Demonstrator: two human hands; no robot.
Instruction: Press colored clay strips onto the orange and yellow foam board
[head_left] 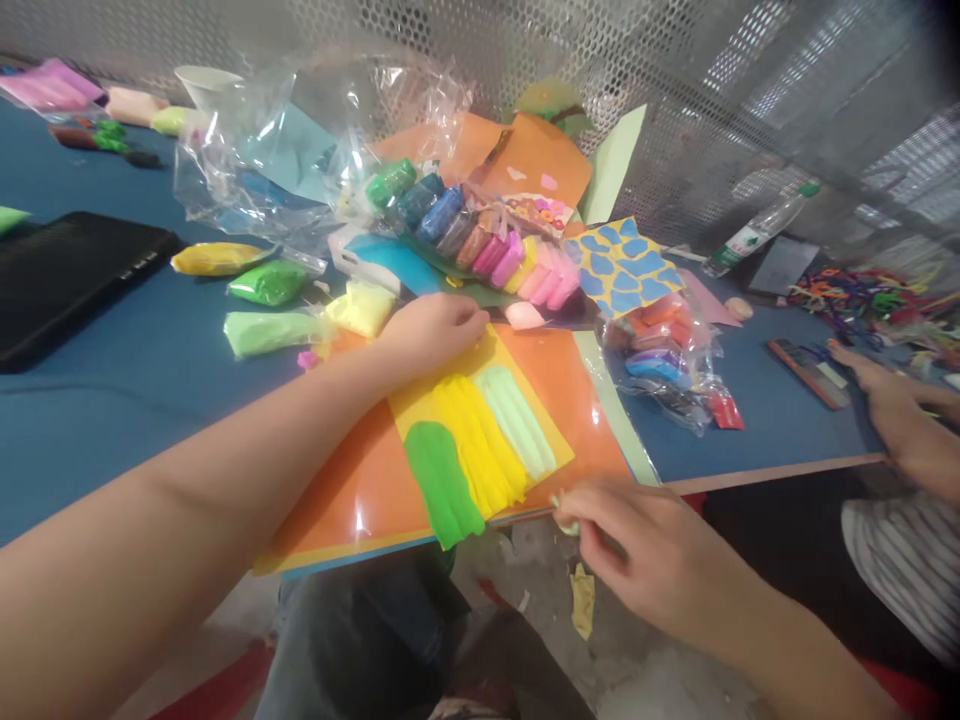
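A yellow card [491, 350] lies at a tilt on a shiny orange sheet [337, 490] at the near edge of the counter [112, 430], between the person's two hands. Three areas of soft clay are down side by side on it: green clay [442, 480] at the left, yellow clay [484, 445] in ridged strips in the middle, and pale green clay [517, 425] toward the right. The work looks well past its start; the upper part of the card and a narrow band along its right side are bare, so there seems to be room left to fill. The left hand [435, 335] rests over the card's top edge, fingers loosely curled, and whether they grip anything cannot be told. The right hand [634, 535] is just beyond the card's lower right corner, apart from it, thumb and finger pinching a small pale green piece [570, 528]. Beyond the left forearm lie a yellow packet [221, 259] and a green packet [268, 284], with a row of clay packets [480, 240] behind the card and a blue-patterned card [626, 268] to their right. Farther right, another person's hand [862, 375] rests near the counter's edge.
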